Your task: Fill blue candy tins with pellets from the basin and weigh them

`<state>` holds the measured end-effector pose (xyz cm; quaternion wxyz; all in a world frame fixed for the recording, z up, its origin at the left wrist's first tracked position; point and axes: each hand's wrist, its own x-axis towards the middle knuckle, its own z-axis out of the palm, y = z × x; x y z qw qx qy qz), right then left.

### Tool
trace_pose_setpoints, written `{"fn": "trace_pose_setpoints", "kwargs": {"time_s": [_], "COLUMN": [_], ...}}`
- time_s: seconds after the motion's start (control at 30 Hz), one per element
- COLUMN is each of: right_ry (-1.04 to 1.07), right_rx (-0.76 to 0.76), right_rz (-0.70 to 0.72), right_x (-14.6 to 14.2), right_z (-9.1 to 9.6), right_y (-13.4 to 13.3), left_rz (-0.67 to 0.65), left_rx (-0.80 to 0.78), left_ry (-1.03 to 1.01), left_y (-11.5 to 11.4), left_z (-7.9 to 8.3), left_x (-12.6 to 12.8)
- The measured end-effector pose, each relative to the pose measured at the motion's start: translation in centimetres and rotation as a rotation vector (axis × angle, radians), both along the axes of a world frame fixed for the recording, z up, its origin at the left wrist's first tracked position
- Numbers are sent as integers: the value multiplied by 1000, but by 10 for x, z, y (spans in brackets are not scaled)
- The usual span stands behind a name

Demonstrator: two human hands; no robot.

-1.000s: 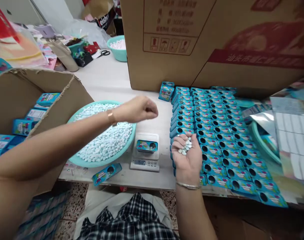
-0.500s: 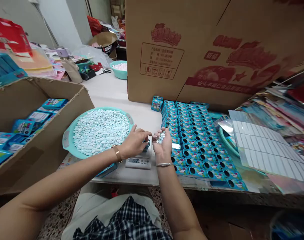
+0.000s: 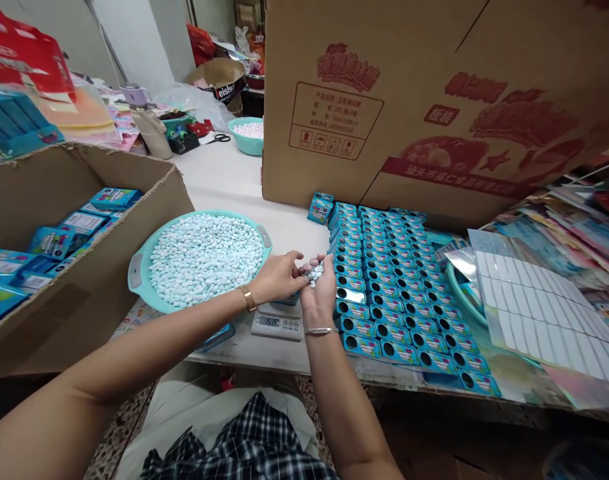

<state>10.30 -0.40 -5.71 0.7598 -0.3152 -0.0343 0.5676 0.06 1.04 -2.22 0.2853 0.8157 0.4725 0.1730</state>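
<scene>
The fingers of our left hand [image 3: 275, 278] are bunched together at our right palm; whether they pinch anything we cannot tell. Our right hand [image 3: 321, 293] is turned palm up, its fingers curled into a cup around a few small pale-blue oval sweets [image 3: 314, 273], by the right side of the small white plastic digital scale [image 3: 278, 325]. Those sweets look light, hard and smooth (probably apt to roll off), so we would judge a fingertip pinch across their rounded sides best, with the cupped palm beneath. On the scale, mostly hidden by our left hand, is something blue. Left of the scale, a wide turquoise plastic bowl [image 3: 145, 283] is heaped with similar sweets; farther left, an open brown cardboard carton [image 3: 109, 267] holds blue printed packs [image 3: 117, 198]. Right of the scale, rows of blue printed boxes [image 3: 397, 352] with dark round openings or windows cover the white counter [image 3: 284, 227].
</scene>
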Motion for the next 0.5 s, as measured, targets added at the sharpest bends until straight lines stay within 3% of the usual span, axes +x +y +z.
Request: {"fn": "trace_pose_setpoints", "kwargs": {"time_s": [0.3,0.5], "right_ry": [-61,-26], "right_rx": [-39,17], "right_rz": [-37,-61], "right_x": [5,5], "right_z": [3,9], "right_y": [0,-3], "left_rz": [-70,-78], "left_rx": [-155,-126], "left_ry": [-58,-102], "left_y": [5,8], "left_z": [5,4], "left_x": [0,3]}}
